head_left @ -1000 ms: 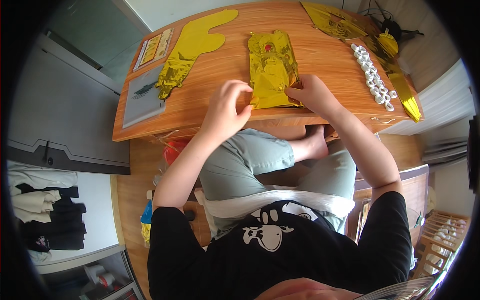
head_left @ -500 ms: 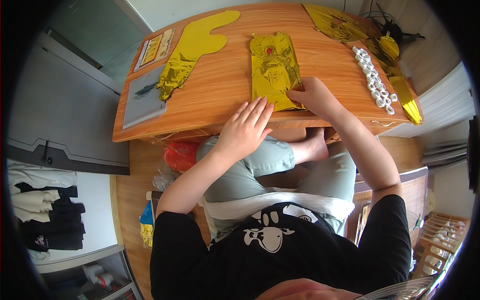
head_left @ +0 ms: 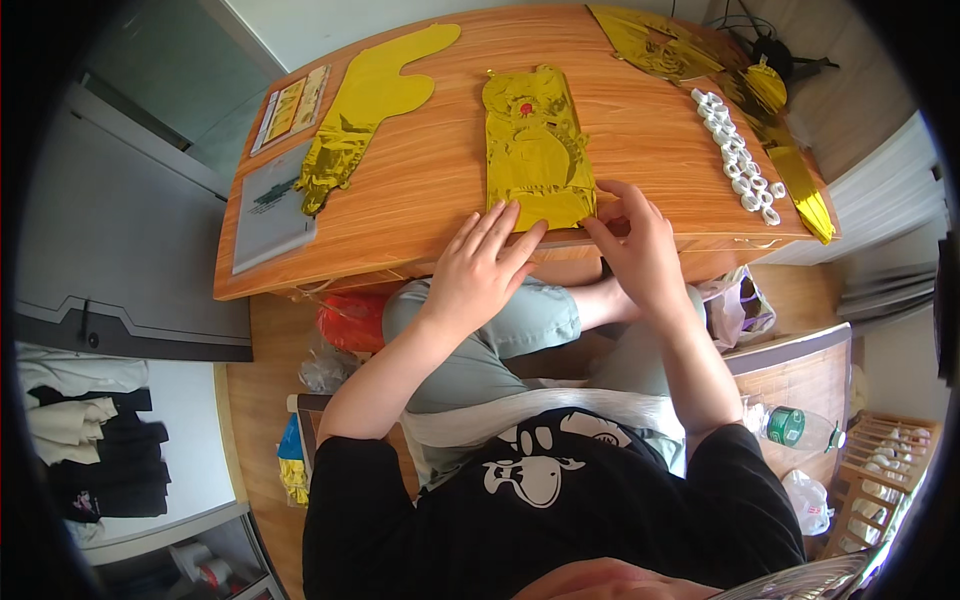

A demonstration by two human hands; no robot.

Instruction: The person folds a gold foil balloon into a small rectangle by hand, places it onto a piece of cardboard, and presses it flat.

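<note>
A folded gold foil balloon [head_left: 538, 150] with a small red spot lies flat on the wooden table in front of me. My left hand [head_left: 475, 265] rests with fingers spread on its near left edge, holding nothing. At the near right corner, my right hand [head_left: 640, 245] is bent, thumb on the foil and index finger by the right edge, with a gap between them. Farther left lies another gold foil balloon [head_left: 385, 90], its upper part smooth and its lower end crumpled.
Several small white rings [head_left: 735, 155] stand in rows on the right, beside more gold foil [head_left: 655, 45]. A translucent flat case [head_left: 270, 220] and a printed card [head_left: 290, 108] lie at the table's left. Below are a red bag [head_left: 350, 320] and a plastic bottle [head_left: 800, 428].
My right hand has shifted down to the foil's near right corner, its thumb and index finger now apart. The near end of the foil looks more creased. My left hand stays at the near edge.
</note>
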